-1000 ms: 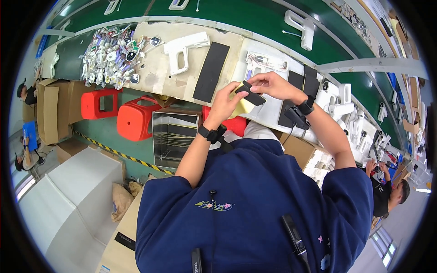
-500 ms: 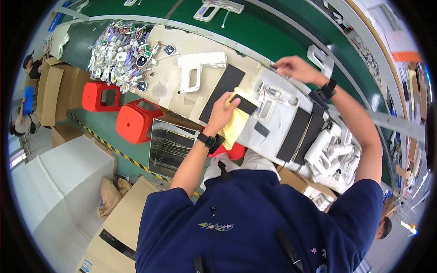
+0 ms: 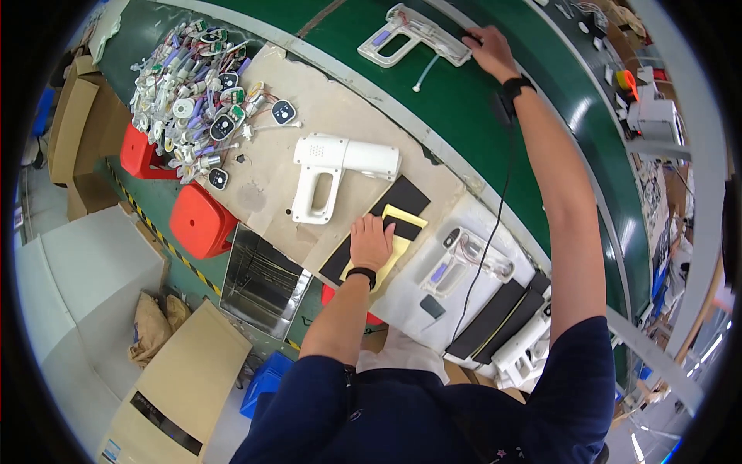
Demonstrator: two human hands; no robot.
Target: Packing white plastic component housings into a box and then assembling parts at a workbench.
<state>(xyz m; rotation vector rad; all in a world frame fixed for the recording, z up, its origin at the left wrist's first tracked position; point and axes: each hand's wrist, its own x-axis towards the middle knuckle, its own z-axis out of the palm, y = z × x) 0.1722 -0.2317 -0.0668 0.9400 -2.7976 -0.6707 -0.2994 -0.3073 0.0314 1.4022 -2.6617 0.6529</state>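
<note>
My left hand (image 3: 372, 244) is closed on a yellow sheet (image 3: 399, 246) with a black strip on it, down against a long black pad (image 3: 410, 198) on the workbench. My right hand (image 3: 492, 54) reaches over the green conveyor, its fingers closed at the end of a white gun-shaped housing half (image 3: 413, 37). A thin tube hangs from that half. Left of the pad lies a closed white gun-shaped housing (image 3: 340, 166). Another open housing half with wires (image 3: 466, 261) rests on the white mat, close to a small dark flat piece (image 3: 432, 307).
A heap of wired parts (image 3: 189, 108) covers the bench's left end. Red stools (image 3: 201, 223) and a metal-lined box (image 3: 263, 282) stand below the near edge. Black strips (image 3: 487, 325) and white housings (image 3: 525, 348) lie at right. A black cable (image 3: 498, 220) crosses the mat.
My right hand has moved from the bench's far edge out over the conveyor to the housing half. My left hand has lowered the yellow sheet onto the black pad. The whole view has shifted.
</note>
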